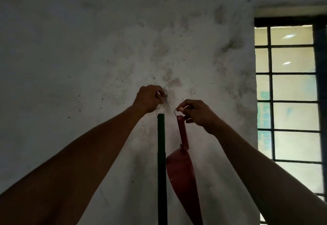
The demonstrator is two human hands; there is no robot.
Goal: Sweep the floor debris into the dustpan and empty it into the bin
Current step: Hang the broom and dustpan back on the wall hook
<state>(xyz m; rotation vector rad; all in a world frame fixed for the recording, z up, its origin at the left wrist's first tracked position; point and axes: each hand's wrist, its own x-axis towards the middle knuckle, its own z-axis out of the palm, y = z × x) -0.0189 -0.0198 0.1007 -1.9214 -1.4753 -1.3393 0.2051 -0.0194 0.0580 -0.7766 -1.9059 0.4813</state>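
A green broom handle point(161, 163) hangs straight down against a stained white wall. At its top my left hand point(147, 99) pinches the thin hanging loop of the broom, right by a small nail in the wall. To the right a red dustpan point(182, 177) hangs from its long handle. My right hand point(196, 113) pinches the dark wire loop at the tip of that handle, a little away from the nail. The broom head and the floor lie below the frame.
The stained wall point(88, 65) fills most of the view. A barred window point(290, 92) with a dark frame stands at the right, bright from outside. No bin shows.
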